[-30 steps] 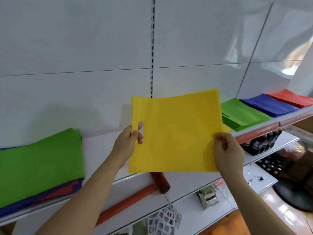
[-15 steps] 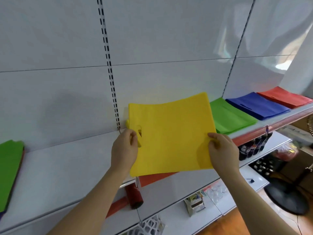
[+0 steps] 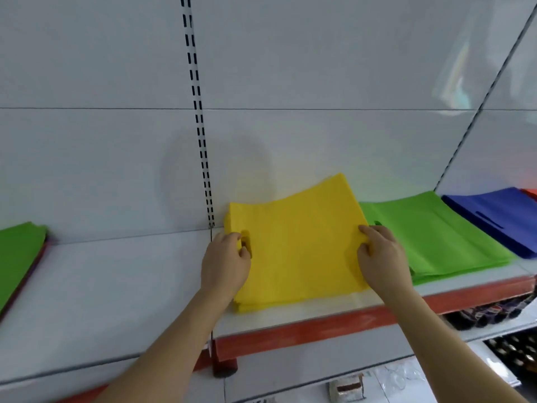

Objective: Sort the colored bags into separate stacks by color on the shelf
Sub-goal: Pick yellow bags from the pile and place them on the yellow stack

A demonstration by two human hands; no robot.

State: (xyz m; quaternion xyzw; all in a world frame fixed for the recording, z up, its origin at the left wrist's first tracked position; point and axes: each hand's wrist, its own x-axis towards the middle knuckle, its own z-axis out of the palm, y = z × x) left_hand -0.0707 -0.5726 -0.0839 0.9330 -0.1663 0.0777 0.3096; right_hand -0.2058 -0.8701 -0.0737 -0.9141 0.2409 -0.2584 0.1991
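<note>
A yellow bag point(image 3: 299, 245) lies on a yellow stack on the white shelf point(image 3: 116, 286). My left hand point(image 3: 226, 266) pinches its left edge at the handle cut-out. My right hand point(image 3: 380, 257) pinches its right edge. To the right lie a green stack point(image 3: 436, 242), then a blue stack point(image 3: 494, 216), and a sliver of red bags point(image 3: 530, 193) at the frame's edge. At the far left sits a mixed pile point(image 3: 20, 254) with a green bag on top.
The shelf has an orange-red front strip point(image 3: 334, 327) and a slotted upright point(image 3: 200, 117) on the white back wall. Lower shelves hold dark bottles point(image 3: 494, 312) and small packaged items point(image 3: 347, 385).
Both hands have lowered the yellow bag from in front of me down onto the yellow stack on the shelf. The view has shifted right, nearer the sorted stacks.
</note>
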